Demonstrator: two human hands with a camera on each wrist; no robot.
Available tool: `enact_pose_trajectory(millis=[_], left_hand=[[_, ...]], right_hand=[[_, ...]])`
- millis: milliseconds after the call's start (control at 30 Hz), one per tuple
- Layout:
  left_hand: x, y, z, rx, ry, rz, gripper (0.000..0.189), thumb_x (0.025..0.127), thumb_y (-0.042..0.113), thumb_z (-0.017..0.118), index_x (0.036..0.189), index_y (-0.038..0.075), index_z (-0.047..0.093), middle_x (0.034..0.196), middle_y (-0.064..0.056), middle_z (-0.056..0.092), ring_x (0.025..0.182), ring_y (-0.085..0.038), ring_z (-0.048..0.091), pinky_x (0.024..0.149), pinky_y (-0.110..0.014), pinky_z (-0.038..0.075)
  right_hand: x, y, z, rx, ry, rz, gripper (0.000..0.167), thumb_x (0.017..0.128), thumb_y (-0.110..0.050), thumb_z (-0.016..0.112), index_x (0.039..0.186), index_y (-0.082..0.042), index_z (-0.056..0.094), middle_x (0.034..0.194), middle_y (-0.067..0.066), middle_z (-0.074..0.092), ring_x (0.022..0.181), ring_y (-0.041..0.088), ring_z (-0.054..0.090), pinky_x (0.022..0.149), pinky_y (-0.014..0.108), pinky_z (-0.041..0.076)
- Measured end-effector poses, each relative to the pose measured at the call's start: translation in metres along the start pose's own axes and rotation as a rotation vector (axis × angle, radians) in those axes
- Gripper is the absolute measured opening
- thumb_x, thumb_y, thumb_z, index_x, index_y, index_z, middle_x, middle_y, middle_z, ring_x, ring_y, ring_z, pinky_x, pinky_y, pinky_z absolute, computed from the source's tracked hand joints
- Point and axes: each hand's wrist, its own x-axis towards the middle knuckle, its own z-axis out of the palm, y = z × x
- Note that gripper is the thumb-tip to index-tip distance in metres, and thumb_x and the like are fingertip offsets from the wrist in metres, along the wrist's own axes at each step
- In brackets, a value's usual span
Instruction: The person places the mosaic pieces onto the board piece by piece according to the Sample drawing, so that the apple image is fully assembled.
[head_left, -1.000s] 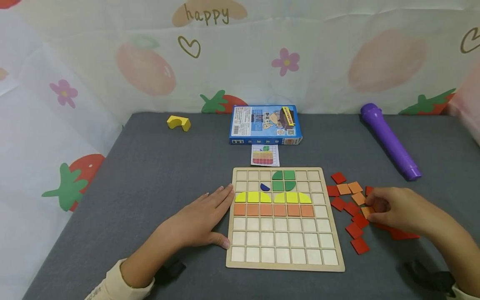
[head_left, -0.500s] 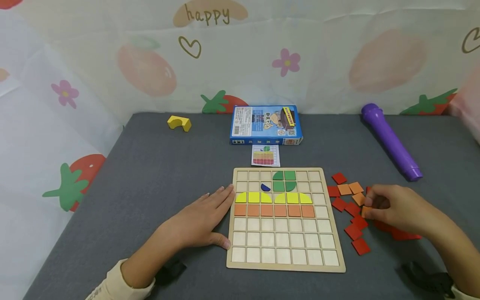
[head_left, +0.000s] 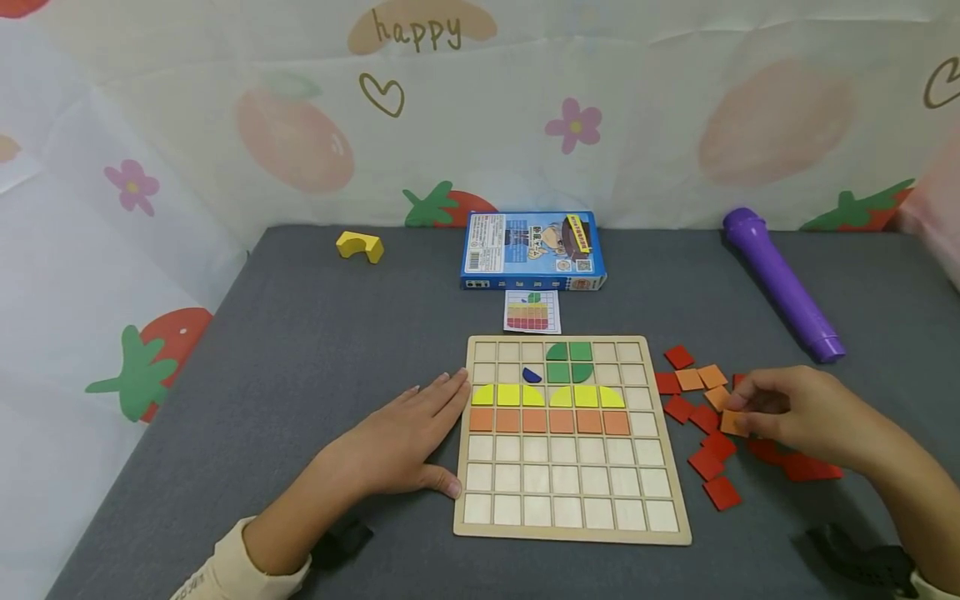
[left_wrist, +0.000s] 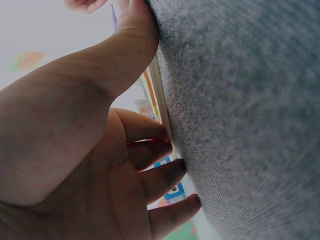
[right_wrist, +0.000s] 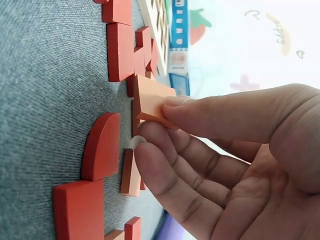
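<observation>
My right hand (head_left: 813, 417) pinches an orange square tile (right_wrist: 150, 100) between thumb and fingers, just above the loose tiles right of the board. In the right wrist view the thumb lies on the tile's face, and red tiles (right_wrist: 120, 52) lie beyond it. My left hand (head_left: 405, 446) rests flat on the table, fingertips and thumb against the left edge of the wooden grid board (head_left: 570, 537). Green pieces (head_left: 570, 361), a dark blue piece (head_left: 532, 375), a row of yellow pieces (head_left: 507, 396) and a row of orange squares (head_left: 534, 422) sit in its cells.
Loose orange tiles (head_left: 711, 376) and red tiles (head_left: 722, 493) lie scattered right of the board. Behind it are a small pattern card (head_left: 532, 312) and a blue box (head_left: 532, 250). A yellow arch block (head_left: 361, 246) and a purple tube (head_left: 783, 283) stand farther back.
The right hand has lifted the orange tile slightly from among the loose tiles and tilted it, so more of its face shows. The left hand and the board stay put.
</observation>
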Motion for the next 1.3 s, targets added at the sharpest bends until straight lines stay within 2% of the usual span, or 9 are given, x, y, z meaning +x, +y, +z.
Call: enact_pose_trajectory(millis=[200,533,700,833,933,1100,1300], left_hand=[[0.000,0.000,0.000,-0.003,-0.003,-0.002,0.115,0.081,0.063,0.072,0.161,0.004,0.014,0.167,-0.010,0.006,0.152,-0.029,0.011,0.118,-0.052,0.020],[-0.001,0.000,-0.001,-0.019,0.005,0.023,0.113,0.082,0.061,0.071,0.160,0.002,0.015,0.167,-0.012,0.008,0.151,-0.030,0.013,0.117,-0.053,0.021],[-0.001,0.000,-0.001,-0.023,0.006,0.027,0.112,0.082,0.061,0.071,0.160,0.002,0.015,0.167,-0.012,0.008,0.151,-0.030,0.013,0.117,-0.053,0.021],[-0.001,0.000,-0.001,-0.018,0.006,0.024,0.113,0.082,0.062,0.071,0.160,0.002,0.015,0.167,-0.012,0.008,0.151,-0.030,0.013,0.117,-0.053,0.021],[0.000,0.000,-0.001,-0.019,0.007,0.025,0.113,0.081,0.061,0.072,0.160,0.002,0.016,0.167,-0.013,0.009,0.151,-0.031,0.013,0.117,-0.054,0.021],[0.000,0.000,-0.001,-0.017,0.007,0.026,0.114,0.081,0.061,0.072,0.160,0.002,0.015,0.167,-0.013,0.008,0.151,-0.030,0.013,0.117,-0.053,0.021],[0.000,0.000,-0.002,-0.016,0.012,0.031,0.113,0.081,0.060,0.073,0.160,0.002,0.016,0.167,-0.013,0.009,0.151,-0.031,0.013,0.117,-0.054,0.022]], right_hand=[[0.003,-0.007,0.000,0.014,0.020,-0.018,0.010,0.087,-0.012,0.079,0.092,-0.012,0.070,0.090,-0.004,0.068,0.077,0.006,0.059,0.065,0.024,0.049],[0.014,-0.028,0.013,0.207,-0.085,-0.032,0.011,0.088,-0.014,0.078,0.095,-0.007,0.073,0.087,0.001,0.068,0.074,0.013,0.064,0.067,0.028,0.054],[0.022,-0.036,0.023,0.326,-0.150,-0.085,0.011,0.089,-0.010,0.077,0.096,-0.003,0.072,0.088,0.005,0.070,0.075,0.018,0.068,0.069,0.031,0.058],[0.029,-0.043,0.033,0.391,-0.186,-0.173,0.007,0.089,-0.004,0.075,0.094,-0.001,0.072,0.089,0.005,0.070,0.074,0.017,0.068,0.069,0.032,0.058],[0.035,-0.050,0.040,0.373,-0.191,-0.209,0.004,0.088,-0.003,0.075,0.092,-0.003,0.073,0.086,0.001,0.071,0.074,0.014,0.066,0.067,0.030,0.057],[0.042,-0.064,0.047,0.291,-0.184,-0.212,0.003,0.088,-0.007,0.077,0.089,-0.010,0.075,0.084,-0.003,0.071,0.076,0.012,0.063,0.068,0.028,0.054],[0.053,-0.082,0.058,0.321,-0.230,-0.237,0.004,0.088,-0.005,0.076,0.088,-0.008,0.075,0.081,-0.002,0.070,0.074,0.015,0.064,0.070,0.028,0.055]])
